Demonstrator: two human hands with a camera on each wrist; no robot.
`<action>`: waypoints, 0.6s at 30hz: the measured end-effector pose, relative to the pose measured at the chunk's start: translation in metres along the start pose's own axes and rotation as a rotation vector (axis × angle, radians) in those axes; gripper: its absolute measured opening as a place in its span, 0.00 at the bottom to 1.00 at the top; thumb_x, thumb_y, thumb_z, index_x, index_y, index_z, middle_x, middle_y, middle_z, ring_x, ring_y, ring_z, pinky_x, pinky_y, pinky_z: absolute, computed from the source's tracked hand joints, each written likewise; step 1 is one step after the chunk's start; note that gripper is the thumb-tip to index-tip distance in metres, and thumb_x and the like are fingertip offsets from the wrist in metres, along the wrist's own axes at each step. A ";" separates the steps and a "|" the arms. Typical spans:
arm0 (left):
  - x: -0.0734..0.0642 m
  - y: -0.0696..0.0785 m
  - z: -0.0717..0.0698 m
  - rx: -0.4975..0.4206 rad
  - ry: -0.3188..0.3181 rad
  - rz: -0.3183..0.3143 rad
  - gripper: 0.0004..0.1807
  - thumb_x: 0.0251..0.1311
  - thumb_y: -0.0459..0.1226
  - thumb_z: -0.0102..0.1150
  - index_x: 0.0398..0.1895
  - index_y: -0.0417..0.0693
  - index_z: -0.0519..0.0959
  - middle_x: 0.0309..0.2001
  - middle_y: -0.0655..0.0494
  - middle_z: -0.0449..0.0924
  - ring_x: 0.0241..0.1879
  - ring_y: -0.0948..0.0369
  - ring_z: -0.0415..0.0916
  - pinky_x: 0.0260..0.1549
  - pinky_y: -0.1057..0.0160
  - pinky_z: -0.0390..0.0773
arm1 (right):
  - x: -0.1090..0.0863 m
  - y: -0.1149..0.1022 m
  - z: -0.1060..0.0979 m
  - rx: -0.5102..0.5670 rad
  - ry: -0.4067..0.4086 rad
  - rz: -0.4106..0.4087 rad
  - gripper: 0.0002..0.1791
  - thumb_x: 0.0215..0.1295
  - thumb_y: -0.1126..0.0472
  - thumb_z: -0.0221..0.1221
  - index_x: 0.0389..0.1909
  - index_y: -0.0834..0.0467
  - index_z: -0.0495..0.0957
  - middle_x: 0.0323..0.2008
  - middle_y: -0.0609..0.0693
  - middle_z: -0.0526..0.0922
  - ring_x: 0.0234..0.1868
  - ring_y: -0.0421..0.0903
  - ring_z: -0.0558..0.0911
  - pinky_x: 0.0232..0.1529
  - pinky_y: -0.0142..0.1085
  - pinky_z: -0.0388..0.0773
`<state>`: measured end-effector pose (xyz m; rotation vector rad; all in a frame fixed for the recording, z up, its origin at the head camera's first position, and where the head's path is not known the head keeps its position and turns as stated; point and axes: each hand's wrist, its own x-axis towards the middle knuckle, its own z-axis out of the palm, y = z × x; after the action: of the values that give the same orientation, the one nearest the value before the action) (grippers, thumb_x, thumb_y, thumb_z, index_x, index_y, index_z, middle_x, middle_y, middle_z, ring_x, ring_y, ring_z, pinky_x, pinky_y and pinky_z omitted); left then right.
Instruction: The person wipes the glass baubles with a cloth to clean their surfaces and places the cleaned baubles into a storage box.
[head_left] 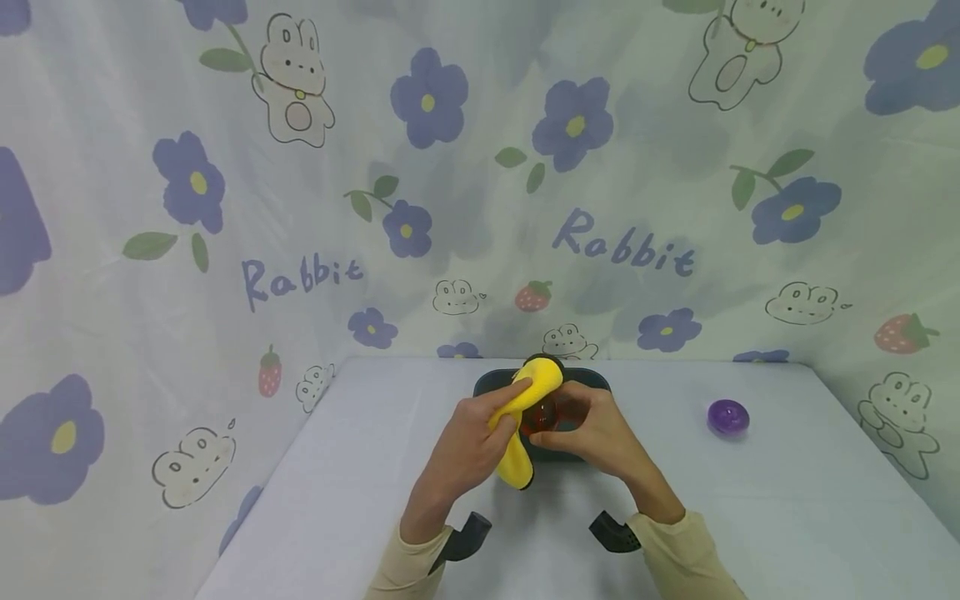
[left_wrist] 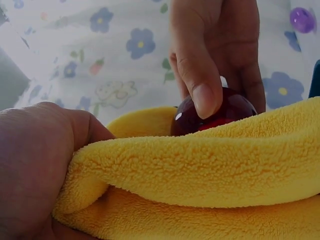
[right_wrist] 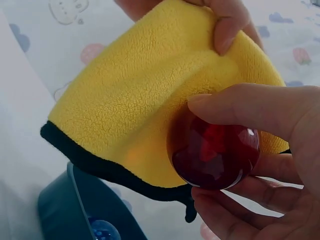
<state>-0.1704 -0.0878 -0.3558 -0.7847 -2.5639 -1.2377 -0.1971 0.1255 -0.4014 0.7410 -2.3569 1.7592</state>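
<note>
A yellow fleece cloth point(head_left: 516, 464) with black edging is gripped by my left hand point(head_left: 467, 443), folded over, with the thumb on its near face in the right wrist view. My right hand point(head_left: 606, 431) holds a shiny, see-through red ball point(right_wrist: 215, 155) between thumb and fingers. The ball lies against the cloth's fuzzy side in that view. Seen from the left wrist, the cloth point(left_wrist: 210, 170) hides the ball's lower part. Both hands are above a dark teal bin point(head_left: 489, 382), which they partly cover.
Inside the bin point(right_wrist: 56, 207) a blue ball point(right_wrist: 105, 230) shows in the right wrist view. A purple ball point(head_left: 727, 417) sits on the white table point(head_left: 787, 508) to the right. A rabbit-and-flower printed curtain point(head_left: 480, 192) stands behind the table and along both sides.
</note>
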 end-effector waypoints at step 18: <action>0.004 -0.004 -0.002 0.037 -0.041 -0.017 0.28 0.67 0.30 0.48 0.70 0.45 0.76 0.53 0.50 0.85 0.20 0.68 0.66 0.27 0.70 0.76 | -0.005 -0.010 0.003 0.027 -0.042 -0.072 0.31 0.52 0.59 0.77 0.60 0.56 0.83 0.54 0.52 0.85 0.50 0.47 0.87 0.57 0.38 0.84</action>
<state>-0.1760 -0.0899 -0.3561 -0.7904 -2.6231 -1.1870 -0.1878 0.1225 -0.3951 0.8637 -2.3065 1.7668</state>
